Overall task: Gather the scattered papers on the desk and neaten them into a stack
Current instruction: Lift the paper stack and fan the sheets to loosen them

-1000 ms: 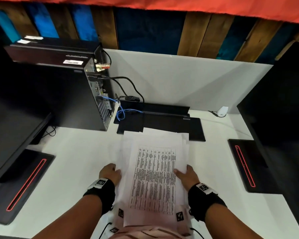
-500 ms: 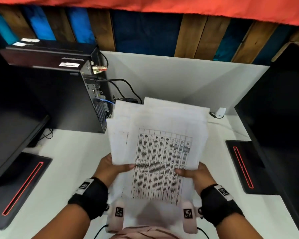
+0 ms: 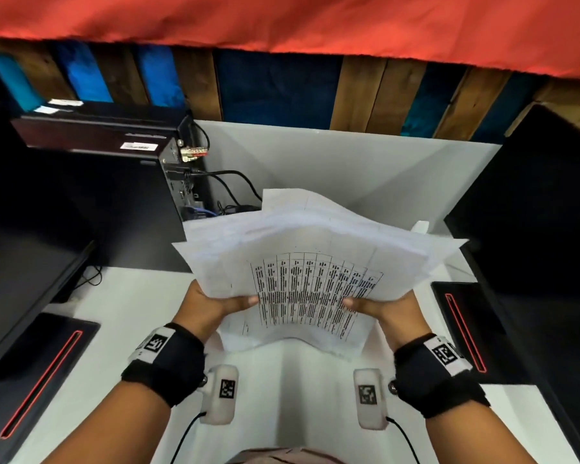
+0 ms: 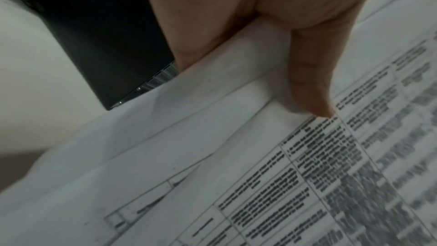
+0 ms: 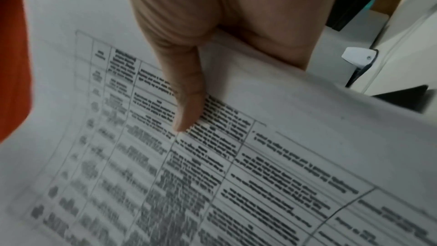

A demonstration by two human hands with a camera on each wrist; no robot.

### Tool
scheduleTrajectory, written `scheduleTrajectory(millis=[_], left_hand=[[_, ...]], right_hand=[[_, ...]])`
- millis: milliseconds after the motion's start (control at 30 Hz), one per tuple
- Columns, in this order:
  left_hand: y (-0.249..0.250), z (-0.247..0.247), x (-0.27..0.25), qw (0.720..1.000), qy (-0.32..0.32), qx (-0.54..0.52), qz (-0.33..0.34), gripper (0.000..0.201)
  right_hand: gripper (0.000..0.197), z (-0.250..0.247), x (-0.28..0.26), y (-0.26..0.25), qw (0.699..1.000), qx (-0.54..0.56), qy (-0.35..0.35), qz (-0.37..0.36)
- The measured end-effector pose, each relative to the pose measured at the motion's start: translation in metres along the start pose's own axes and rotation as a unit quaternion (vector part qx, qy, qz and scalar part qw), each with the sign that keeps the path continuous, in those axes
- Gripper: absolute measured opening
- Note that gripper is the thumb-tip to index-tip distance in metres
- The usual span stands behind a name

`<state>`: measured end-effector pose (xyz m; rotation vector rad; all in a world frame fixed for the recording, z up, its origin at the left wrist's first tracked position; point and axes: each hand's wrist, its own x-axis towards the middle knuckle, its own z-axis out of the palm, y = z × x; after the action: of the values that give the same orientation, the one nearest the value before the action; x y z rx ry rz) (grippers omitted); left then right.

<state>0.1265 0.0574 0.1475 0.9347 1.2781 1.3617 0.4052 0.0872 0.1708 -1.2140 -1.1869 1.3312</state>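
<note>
Papers [image 3: 315, 262], thin, limp, bowed, fanned unevenly; left hand [image 3: 211, 304], right hand [image 3: 385, 308] pinch side edges.

White papers [image 3: 315, 249] bear a black printed table; red-striped black monitor bases [image 3: 462, 333].

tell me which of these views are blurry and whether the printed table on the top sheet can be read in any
Head view: fairly sharp, wide-angle bend at the edges; the papers held by the left hand and right hand show table lines, but the text is too small to read. Left wrist view: soft, print smeared. Right wrist view: blurrier still, worst at the bottom.
</note>
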Motion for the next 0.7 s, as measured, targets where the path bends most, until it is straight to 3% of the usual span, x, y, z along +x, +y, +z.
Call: scheduleTrajectory(millis=[200,333,433,533,600,700], left_hand=[[0.000,-0.004,0.001,1.000,-0.021,0.010,-0.010,0.048],[-0.001,-0.004,0.001,0.999,-0.030,0.020,-0.014,0.046],[-0.004,-0.004,0.005,0.999,-0.023,0.022,-0.020,0.046],[-0.005,-0.004,0.005,0.999,-0.025,0.024,-0.021,0.046],[-0.004,-0.006,0.004,0.999,-0.033,0.031,-0.023,0.045],[-0.005,-0.009,0.003,0.998,-0.045,0.032,-0.033,0.047]], right_hand=[[0.055,-0.003,-0.005,-0.009,0.999,0.000,0.014,-0.040],[0.111,-0.003,-0.004,-0.020,0.984,0.009,0.106,-0.140],[0.126,0.004,-0.011,-0.028,0.967,-0.073,0.119,-0.215],[0.118,0.007,-0.014,-0.030,0.907,-0.218,0.151,-0.326],[0.101,0.009,-0.013,-0.033,0.870,-0.297,0.158,-0.360],[0.081,0.011,-0.013,-0.036,0.875,-0.327,0.162,-0.320]])
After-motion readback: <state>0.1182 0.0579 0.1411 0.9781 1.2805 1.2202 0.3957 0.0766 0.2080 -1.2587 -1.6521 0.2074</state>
